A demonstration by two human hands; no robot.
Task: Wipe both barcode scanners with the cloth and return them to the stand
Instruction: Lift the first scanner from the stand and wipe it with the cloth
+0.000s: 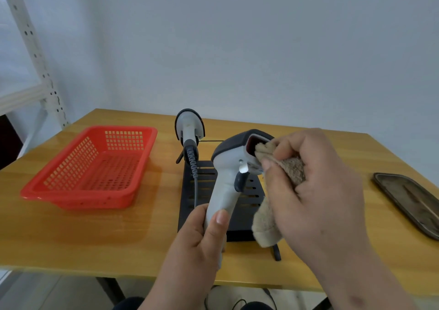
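My left hand (202, 240) grips the handle of a white and dark grey barcode scanner (229, 167), held upright above the black slotted stand (204, 191). My right hand (316, 186) holds a beige cloth (292, 167) bunched in its fingers and presses it against the scanner's red window at the head. A loose end of the cloth hangs down below that hand. A second white scanner (189, 126) rests on the back of the stand, its grey cable trailing down over the slots.
A red plastic basket (71, 186) sits on the left of the wooden table (95, 233). A dark oblong tray (408, 202) lies at the right edge. White metal shelving (31, 48) stands at the far left against the wall.
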